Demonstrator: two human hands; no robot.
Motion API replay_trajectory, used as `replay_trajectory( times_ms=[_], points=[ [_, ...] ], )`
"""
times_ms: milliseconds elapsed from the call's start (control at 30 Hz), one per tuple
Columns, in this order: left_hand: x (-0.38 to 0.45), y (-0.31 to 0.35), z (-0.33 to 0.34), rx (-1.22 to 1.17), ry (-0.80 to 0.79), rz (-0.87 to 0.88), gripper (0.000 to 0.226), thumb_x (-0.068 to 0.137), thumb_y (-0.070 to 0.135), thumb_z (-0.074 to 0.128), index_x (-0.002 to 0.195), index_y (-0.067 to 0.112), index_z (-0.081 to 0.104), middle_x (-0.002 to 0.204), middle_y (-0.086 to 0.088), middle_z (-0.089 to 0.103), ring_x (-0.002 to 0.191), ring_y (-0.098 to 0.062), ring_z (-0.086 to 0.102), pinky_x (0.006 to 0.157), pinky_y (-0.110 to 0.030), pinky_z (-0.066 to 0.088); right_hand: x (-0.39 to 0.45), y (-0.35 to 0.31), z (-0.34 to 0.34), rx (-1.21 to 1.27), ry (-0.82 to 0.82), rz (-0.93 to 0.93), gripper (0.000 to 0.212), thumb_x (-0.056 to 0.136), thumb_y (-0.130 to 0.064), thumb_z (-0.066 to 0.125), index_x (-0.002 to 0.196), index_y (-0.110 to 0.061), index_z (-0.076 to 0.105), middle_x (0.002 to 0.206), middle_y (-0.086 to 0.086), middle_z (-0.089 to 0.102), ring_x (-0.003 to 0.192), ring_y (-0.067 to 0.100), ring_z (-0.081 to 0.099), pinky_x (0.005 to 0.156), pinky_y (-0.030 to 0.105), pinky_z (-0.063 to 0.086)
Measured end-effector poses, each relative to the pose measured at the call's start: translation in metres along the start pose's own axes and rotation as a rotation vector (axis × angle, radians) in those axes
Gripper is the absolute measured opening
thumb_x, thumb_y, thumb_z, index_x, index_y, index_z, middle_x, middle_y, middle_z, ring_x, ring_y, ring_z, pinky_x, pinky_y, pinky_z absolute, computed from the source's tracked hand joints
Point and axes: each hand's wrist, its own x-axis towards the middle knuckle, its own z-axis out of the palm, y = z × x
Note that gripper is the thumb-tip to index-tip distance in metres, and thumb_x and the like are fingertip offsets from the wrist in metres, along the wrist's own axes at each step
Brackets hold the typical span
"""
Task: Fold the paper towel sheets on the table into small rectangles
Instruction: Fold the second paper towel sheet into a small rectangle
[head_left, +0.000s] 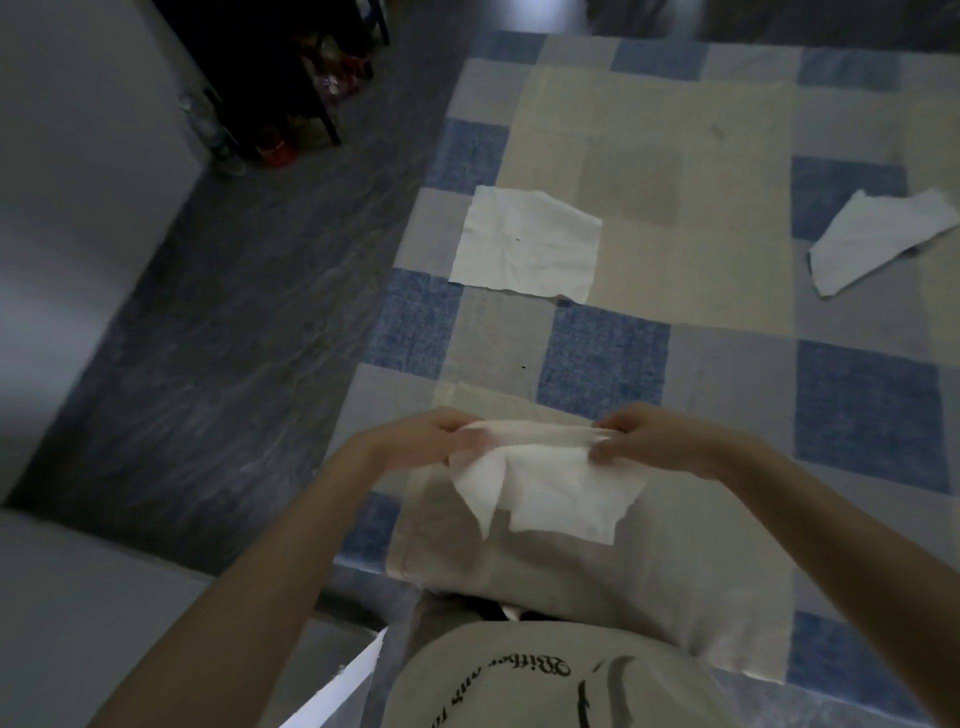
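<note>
Dim, flat indoor light with a bluish cast and no glare; shadows are soft. The whole picture is slightly blurred, the dark far-left corner worst, and straight lines bow toward the edges.

Flat sheet (524, 244) left; crumpled sheet (878, 239) right

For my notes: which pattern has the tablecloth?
Checked tablecloth: blue, grey and cream squares, head view.

Dim room, dark marbled floor (218, 322)
</note>
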Motion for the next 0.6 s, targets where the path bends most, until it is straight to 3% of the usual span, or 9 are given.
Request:
replay_trajectory(
  times_ms=[100, 200, 267, 333, 400, 500, 600],
  points=[
    [0.022, -0.004, -0.021, 0.095, 0.135, -0.065, 0.027, 0.100, 0.031, 0.050, 0.110, 0.013, 0.066, 0.099, -0.002, 0.067, 0.091, -0.019, 0.066, 0.077, -0.028, 0.053, 0.026, -0.001, -0.009, -0.127, 0.114, 0.059, 0.018, 0.087, -0.027, 0.065, 0.091, -0.010, 0.069, 0.091, 0.006, 0.067, 0.082, 0.020, 0.061, 0.068, 0.030, 0.042],
    [0.044, -0.006, -0.026, 0.127, 0.550, -0.016, 0.017, 0.097, 0.022, 0.053, 0.103, 0.012, 0.065, 0.095, -0.004, 0.066, 0.090, -0.021, 0.063, 0.066, -0.021, 0.048, 0.051, -0.005, -0.010, -0.075, 0.449, 0.054, 0.016, 0.089, -0.025, 0.061, 0.097, -0.011, 0.061, 0.090, 0.005, 0.059, 0.081, 0.023, 0.057, 0.059, 0.028, 0.037],
    [0.057, -0.006, -0.024, -0.056, 0.791, 0.016, 0.031, 0.096, 0.019, 0.055, 0.127, 0.017, 0.056, 0.118, -0.003, 0.061, 0.106, -0.017, 0.058, 0.082, -0.021, 0.048, 0.062, -0.004, -0.008, 0.040, 0.598, 0.090, 0.026, 0.091, -0.023, 0.056, 0.115, -0.013, 0.053, 0.102, 0.004, 0.056, 0.084, 0.023, 0.055, 0.058, 0.027, 0.041],
    [0.063, -0.008, -0.017, -0.214, 0.991, -0.003, 0.054, 0.097, 0.017, 0.053, 0.147, 0.020, 0.033, 0.145, -0.001, 0.041, 0.129, -0.017, 0.042, 0.106, -0.032, 0.039, 0.068, 0.003, 0.000, 0.094, 0.735, 0.082, 0.039, 0.090, -0.019, 0.055, 0.127, -0.014, 0.045, 0.122, 0.009, 0.050, 0.099, 0.026, 0.053, 0.074, 0.032, 0.048],
    [0.062, -0.011, -0.003, -0.163, 1.136, 0.009, 0.057, 0.096, 0.008, 0.049, 0.149, 0.016, 0.028, 0.153, -0.004, 0.028, 0.139, -0.020, 0.029, 0.112, -0.034, 0.030, 0.063, 0.009, 0.015, 0.060, 0.874, 0.000, 0.046, 0.087, -0.012, 0.054, 0.132, -0.011, 0.043, 0.131, 0.014, 0.041, 0.112, 0.030, 0.045, 0.092, 0.039, 0.042],
    [0.055, -0.022, 0.025, -0.008, 1.114, 0.096, 0.063, 0.089, -0.010, 0.043, 0.146, 0.014, 0.032, 0.154, -0.005, 0.024, 0.141, -0.018, 0.021, 0.112, -0.028, 0.023, 0.052, 0.016, 0.042, -0.107, 0.834, -0.140, 0.047, 0.085, -0.007, 0.055, 0.131, -0.009, 0.044, 0.129, 0.013, 0.040, 0.117, 0.029, 0.039, 0.093, 0.036, 0.038],
    [0.055, -0.039, 0.032, -0.115, 1.197, 0.027, 0.055, 0.087, -0.010, 0.044, 0.136, 0.013, 0.046, 0.144, -0.007, 0.036, 0.133, -0.021, 0.035, 0.111, -0.032, 0.030, 0.049, 0.026, 0.066, -0.283, 0.705, -0.181, 0.044, 0.084, -0.012, 0.057, 0.127, -0.012, 0.048, 0.123, 0.010, 0.045, 0.113, 0.029, 0.044, 0.089, 0.038, 0.044]
  ],
)
